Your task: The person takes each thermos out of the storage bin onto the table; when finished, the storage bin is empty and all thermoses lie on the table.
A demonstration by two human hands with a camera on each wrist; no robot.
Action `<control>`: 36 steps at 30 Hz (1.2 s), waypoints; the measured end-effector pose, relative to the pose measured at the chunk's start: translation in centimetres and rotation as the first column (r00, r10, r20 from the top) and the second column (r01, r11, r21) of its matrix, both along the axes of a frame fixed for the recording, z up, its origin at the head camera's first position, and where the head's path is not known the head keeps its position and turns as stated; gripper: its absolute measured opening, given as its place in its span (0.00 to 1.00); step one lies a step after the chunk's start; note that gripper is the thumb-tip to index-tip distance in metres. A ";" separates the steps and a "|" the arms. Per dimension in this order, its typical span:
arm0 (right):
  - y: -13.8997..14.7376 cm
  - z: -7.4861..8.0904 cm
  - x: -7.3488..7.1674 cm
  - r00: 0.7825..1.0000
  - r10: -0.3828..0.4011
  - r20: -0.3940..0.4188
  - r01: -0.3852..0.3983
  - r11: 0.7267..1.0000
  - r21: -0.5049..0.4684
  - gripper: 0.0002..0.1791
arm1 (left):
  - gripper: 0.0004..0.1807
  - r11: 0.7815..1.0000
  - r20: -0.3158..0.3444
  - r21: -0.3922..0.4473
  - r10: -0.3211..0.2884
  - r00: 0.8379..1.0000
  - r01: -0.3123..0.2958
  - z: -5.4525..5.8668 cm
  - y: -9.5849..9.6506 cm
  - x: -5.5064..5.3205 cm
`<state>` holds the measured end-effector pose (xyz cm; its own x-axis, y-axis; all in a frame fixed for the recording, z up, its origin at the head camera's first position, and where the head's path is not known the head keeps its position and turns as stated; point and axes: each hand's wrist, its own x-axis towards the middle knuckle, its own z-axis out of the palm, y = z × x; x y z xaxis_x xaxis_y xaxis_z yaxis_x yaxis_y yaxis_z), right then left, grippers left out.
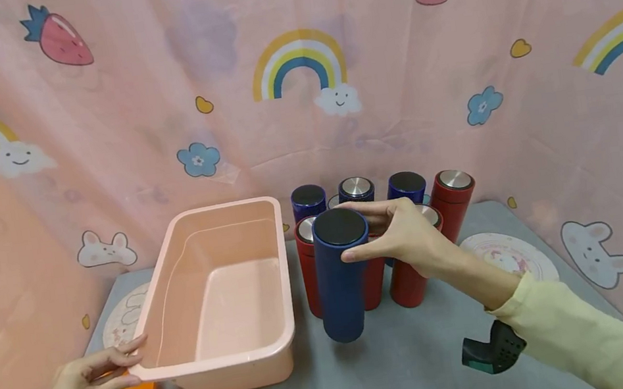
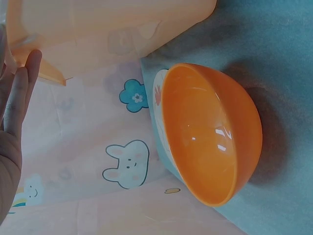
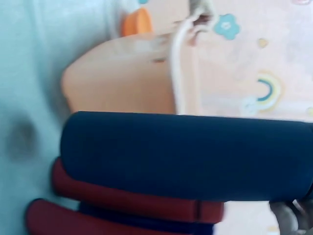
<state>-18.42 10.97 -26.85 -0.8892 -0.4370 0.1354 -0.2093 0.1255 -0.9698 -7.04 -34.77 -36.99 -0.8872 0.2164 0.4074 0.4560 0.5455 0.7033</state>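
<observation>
My right hand (image 1: 407, 234) grips a dark blue thermos (image 1: 343, 290) near its black lid, thumb on the near side. In the right wrist view the thermos (image 3: 186, 154) lies across the picture, its base off the table. My left hand (image 1: 89, 378) pinches the near left corner of a pale pink plastic basin (image 1: 233, 363), which has nothing in it. Behind the held thermos stand several red thermoses (image 1: 410, 283) and several blue ones (image 1: 308, 196), partly hidden by it and by my right hand.
An orange bowl (image 2: 249, 132) sits on the grey table by the basin's near left corner. One patterned plate (image 1: 119, 318) lies left of the basin, partly covered, and another plate (image 1: 514, 252) at the right. A printed pink curtain (image 1: 304, 142) hangs behind the table.
</observation>
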 end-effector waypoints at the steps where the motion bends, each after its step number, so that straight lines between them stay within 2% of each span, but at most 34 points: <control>1: 0.2 -0.5 0.0 1.000 0.014 0.002 -0.014 1.000 -0.006 0.37 | 0.16 1.000 0.001 -0.002 0.002 1.000 -0.002 0.0 0.0 0.0; 4: 0.8 -1.8 -0.1 0.999 0.048 0.003 -0.048 0.999 -0.011 0.39 | 0.16 1.000 0.003 -0.008 0.011 1.000 -0.011 0.0 0.0 0.0; 13: 2.6 -4.7 -0.8 0.998 0.049 0.030 -0.050 0.999 0.010 0.42 | 0.17 1.000 -0.021 -0.018 -0.001 1.000 0.001 0.0 0.3 -0.2; 20: 3.9 -6.0 -1.4 0.997 0.066 0.029 -0.065 0.998 -0.025 0.42 | 0.17 1.000 -0.015 0.001 0.001 1.000 -0.001 0.1 0.2 -0.1; 26: 5.4 -6.9 -1.8 0.997 0.071 -0.036 -0.073 0.997 -0.037 0.39 | 0.17 1.000 -0.016 -0.027 0.011 1.000 -0.011 0.1 0.2 -0.1; 31: 6.9 -7.3 -2.0 0.997 0.062 -0.054 -0.065 0.997 -0.052 0.36 | 0.17 1.000 -0.007 -0.026 0.006 1.000 -0.006 0.1 0.1 0.0; 36: 8.3 -7.3 -2.0 0.996 0.047 -0.073 -0.049 0.998 -0.026 0.37 | 0.17 1.000 0.001 -0.017 0.006 1.000 -0.006 0.2 0.0 0.0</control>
<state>-20.46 19.32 -34.20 -0.8549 -0.4739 0.2111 -0.2839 0.0868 -0.9549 -7.06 -34.73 -36.82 -0.8889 0.2182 0.4027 0.4520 0.5601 0.6943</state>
